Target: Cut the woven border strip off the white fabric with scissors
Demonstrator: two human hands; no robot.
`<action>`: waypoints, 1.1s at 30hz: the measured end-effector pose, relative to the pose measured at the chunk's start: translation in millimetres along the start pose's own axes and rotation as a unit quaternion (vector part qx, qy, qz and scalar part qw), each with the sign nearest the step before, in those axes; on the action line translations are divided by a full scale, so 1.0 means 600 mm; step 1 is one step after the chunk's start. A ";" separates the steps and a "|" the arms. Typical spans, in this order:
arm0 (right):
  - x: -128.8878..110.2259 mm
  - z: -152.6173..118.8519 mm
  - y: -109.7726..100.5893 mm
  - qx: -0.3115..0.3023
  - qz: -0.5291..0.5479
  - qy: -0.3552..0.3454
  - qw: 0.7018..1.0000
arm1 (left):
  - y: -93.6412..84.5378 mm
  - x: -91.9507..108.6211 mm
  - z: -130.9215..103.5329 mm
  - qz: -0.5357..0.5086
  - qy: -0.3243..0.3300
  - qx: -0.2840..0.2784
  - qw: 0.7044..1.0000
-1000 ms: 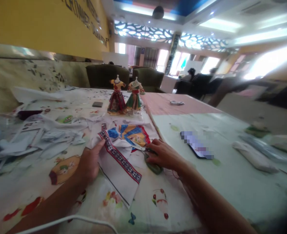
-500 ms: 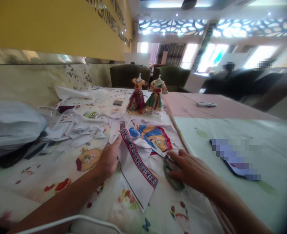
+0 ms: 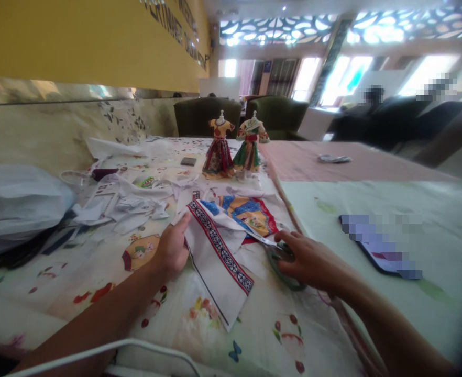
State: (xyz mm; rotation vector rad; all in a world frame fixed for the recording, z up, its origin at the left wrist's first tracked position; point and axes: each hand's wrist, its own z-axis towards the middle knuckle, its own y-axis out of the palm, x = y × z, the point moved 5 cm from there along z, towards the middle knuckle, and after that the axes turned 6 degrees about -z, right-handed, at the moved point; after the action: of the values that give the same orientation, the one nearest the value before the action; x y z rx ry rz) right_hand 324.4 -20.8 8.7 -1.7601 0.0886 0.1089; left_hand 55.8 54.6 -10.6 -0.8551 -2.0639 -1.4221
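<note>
My left hand point(image 3: 176, 243) grips the upper left edge of a white fabric piece point(image 3: 211, 277) with a dark floral border edged in red point(image 3: 223, 242). The strip hangs slanting down to the right above the tablecloth. In my right hand point(image 3: 304, 259) is a pair of scissors point(image 3: 284, 267) with green handles, its blades pointing left toward the white fabric. Behind the blades lies a blue, tan and red printed fabric piece point(image 3: 250, 212). To the left of my left hand rests a tan cut-out fabric piece point(image 3: 140, 251) with a dark red edge.
Two small dressed mannequins, one in a maroon skirt point(image 3: 218, 157) and one in a green skirt point(image 3: 249, 154), stand at the back. White scraps point(image 3: 132, 204) and a white plastic bag point(image 3: 19, 204) lie left. A phone point(image 3: 376, 248) rests right; a white cable point(image 3: 129, 343) crosses the front.
My left hand has shifted slightly left and up with the bordered fabric. My right hand has moved a little right with the scissors, whose blades have drawn back from the fabric.
</note>
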 end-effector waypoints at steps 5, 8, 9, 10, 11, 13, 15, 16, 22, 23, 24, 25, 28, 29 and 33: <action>0.010 0.006 0.009 0.007 0.043 -0.007 0.999 | 0.000 -0.003 0.001 0.007 -0.003 0.007 1.000; 0.008 0.006 0.013 0.020 0.040 -0.002 0.999 | 0.006 -0.002 -0.001 0.031 0.018 -0.043 0.998; 0.007 0.006 0.013 0.023 0.032 0.001 0.999 | 0.009 -0.002 -0.002 0.047 0.026 -0.070 0.996; 0.007 0.005 0.012 0.022 0.022 0.005 1.000 | 0.011 -0.003 -0.003 0.065 0.033 -0.094 0.993; 0.008 0.004 0.011 0.019 0.011 0.008 1.000 | 0.012 -0.004 -0.004 0.084 0.037 -0.111 0.990; 0.013 0.002 0.004 0.012 0.003 0.016 1.000 | 0.011 -0.007 -0.005 0.110 0.038 -0.121 0.986; 0.020 -0.001 -0.006 0.020 0.042 0.018 0.999 | 0.010 -0.009 -0.005 0.115 0.038 -0.122 0.985; 0.023 -0.002 -0.011 0.030 0.085 0.012 0.996 | 0.010 -0.010 -0.005 0.112 0.037 -0.124 0.985; -0.003 -0.009 -0.017 0.025 0.433 -0.082 0.897 | 0.010 -0.015 -0.009 0.103 0.030 -0.132 0.985; -0.011 -0.010 -0.012 0.005 0.458 -0.083 0.885 | 0.010 -0.015 -0.010 0.102 0.029 -0.134 0.985; -0.020 -0.011 -0.007 -0.013 0.477 -0.085 0.875 | 0.010 -0.015 -0.010 0.099 0.029 -0.135 0.985; -0.028 -0.013 -0.003 -0.031 0.494 -0.087 0.865 | 0.010 -0.015 -0.011 0.095 0.029 -0.136 0.986; -0.053 -0.023 0.001 -0.062 0.547 -0.104 0.828 | 0.011 -0.014 -0.015 0.080 0.018 -0.133 0.988; -0.060 -0.026 0.000 -0.066 0.562 -0.112 0.817 | 0.012 -0.014 -0.017 0.076 0.009 -0.133 0.988; -0.082 -0.040 -0.001 -0.079 0.591 -0.106 0.796 | 0.017 -0.008 -0.025 0.067 0.016 -0.139 0.988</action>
State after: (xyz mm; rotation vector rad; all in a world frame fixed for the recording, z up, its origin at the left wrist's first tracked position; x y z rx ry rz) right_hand 276.1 -44.4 20.1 -1.5917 1.0391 1.2478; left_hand 67.5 41.9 -2.3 -1.0526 -1.7724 -1.6607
